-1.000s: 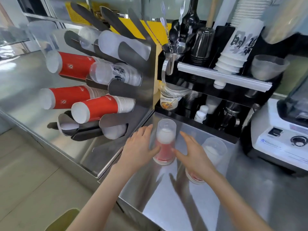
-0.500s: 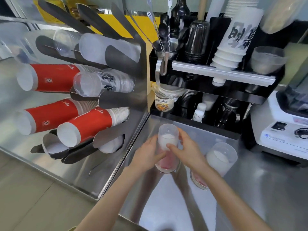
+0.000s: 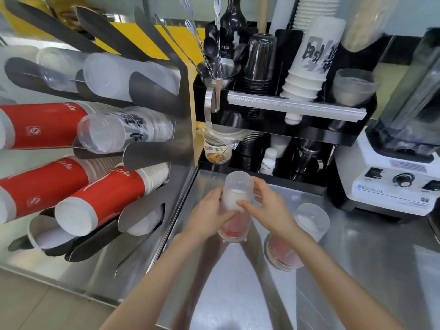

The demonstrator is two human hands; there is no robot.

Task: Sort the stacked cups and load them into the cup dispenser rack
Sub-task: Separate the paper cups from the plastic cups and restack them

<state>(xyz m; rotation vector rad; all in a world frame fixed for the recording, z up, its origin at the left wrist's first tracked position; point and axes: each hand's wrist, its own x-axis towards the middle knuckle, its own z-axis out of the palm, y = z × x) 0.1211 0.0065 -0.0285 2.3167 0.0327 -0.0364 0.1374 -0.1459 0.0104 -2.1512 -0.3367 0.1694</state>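
Note:
An upside-down stack of frosted plastic cups point(image 3: 238, 186), with a red cup showing inside, stands on the steel counter point(image 3: 357, 270). My left hand point(image 3: 209, 215) grips its left side and my right hand point(image 3: 269, 208) grips its right side. A second frosted stack point(image 3: 307, 225) with a red cup inside stands just right of my right wrist. The black cup dispenser rack point(image 3: 157, 96) at the left holds red paper cup stacks point(image 3: 104, 201), clear printed cups point(image 3: 123, 132) and frosted cups point(image 3: 119, 79), all lying sideways.
A black organizer shelf point(image 3: 292, 108) behind holds white printed paper cups point(image 3: 312, 65), dark cups, a steel mug of utensils point(image 3: 216, 75) and a frosted bowl point(image 3: 352, 89). A white blender point(image 3: 392, 172) stands at the right. The counter's front edge drops to the floor at the left.
Both hands have closed in on the frosted stack, my right hand moving from the second stack's side onto it. The view has moved closer and slightly left.

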